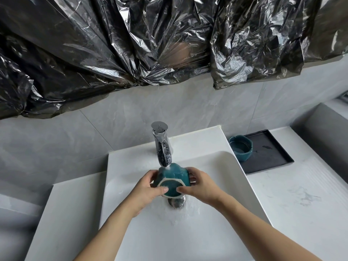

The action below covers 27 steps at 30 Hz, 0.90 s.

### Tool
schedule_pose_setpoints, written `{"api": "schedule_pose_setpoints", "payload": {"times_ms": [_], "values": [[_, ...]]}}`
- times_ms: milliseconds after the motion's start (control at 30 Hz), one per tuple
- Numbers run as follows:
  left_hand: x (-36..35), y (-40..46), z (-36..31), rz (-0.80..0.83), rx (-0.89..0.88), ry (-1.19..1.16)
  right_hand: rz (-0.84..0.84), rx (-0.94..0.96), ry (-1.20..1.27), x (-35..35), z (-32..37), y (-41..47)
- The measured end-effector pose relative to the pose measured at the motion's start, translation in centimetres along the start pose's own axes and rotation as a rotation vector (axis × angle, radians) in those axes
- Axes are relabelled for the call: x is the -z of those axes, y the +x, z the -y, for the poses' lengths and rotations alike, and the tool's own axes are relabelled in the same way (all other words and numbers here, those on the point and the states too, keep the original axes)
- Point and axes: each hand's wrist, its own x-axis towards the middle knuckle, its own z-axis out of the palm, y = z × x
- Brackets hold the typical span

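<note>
Both hands are on the teal bowl (171,176): my left hand (148,187) and right hand (202,185) curl round its sides, thumbs pressed on the pale ring of its foot. I hold it bottom-up, tilted toward me, right under the tap (162,147) and above the drain (177,202), I judge so the stream rinses its outside and runs off into the sink (235,166). A matching bowl (241,149) sits on the black tray (269,153) beside the sink. I can read no brand or writing anywhere.

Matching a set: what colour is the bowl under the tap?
The bowl is teal, pale ring on its base; head view.
</note>
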Motion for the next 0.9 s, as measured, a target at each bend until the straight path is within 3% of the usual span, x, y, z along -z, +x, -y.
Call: {"api": "schedule_pose_setpoints", "payload": {"times_ms": [200,567,900], "values": [[0.1,0.4,-0.7,-0.006,-0.070,0.166,-0.008,0.112,-0.135,0.1,1.7,0.0],[0.0,-0.3,0.9,0.013,0.195,-0.413,-0.037,0.025,0.051,-0.6,0.8,-0.2],[0.7,-0.9,0.1,0.070,0.363,-0.309,0.017,-0.046,-0.084,-1.3,2.6,0.6]]}}
